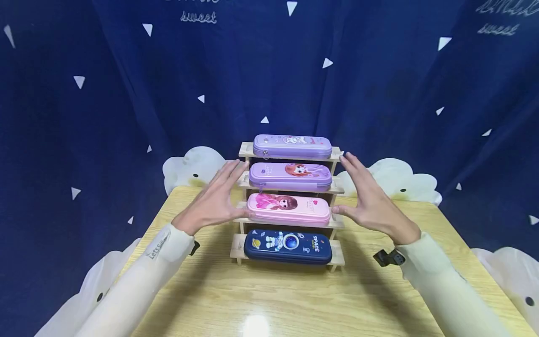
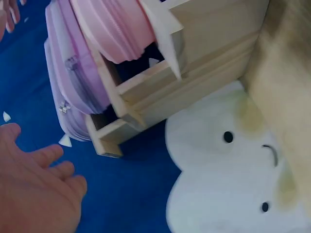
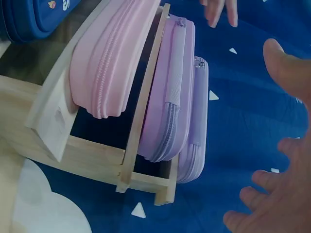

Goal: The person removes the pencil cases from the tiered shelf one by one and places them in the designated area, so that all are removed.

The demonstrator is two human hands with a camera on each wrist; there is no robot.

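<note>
While one rack bears four cases, left fingers, right fingers spread, empty.

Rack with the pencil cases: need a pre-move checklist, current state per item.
1. Wooden rack upright on the table: ok.
2. One case per step: ok; top purple case, second purple case, pink case, navy case.
3. Cases lying flat, printed faces up: ok.
4. Left hand holding nothing: ok; its wrist view shows a gap to the cases.
5. Right hand holding nothing: ok; gap in its wrist view too.
6. Navy case zipped: cannot tell; zip not clearly visible.
</note>
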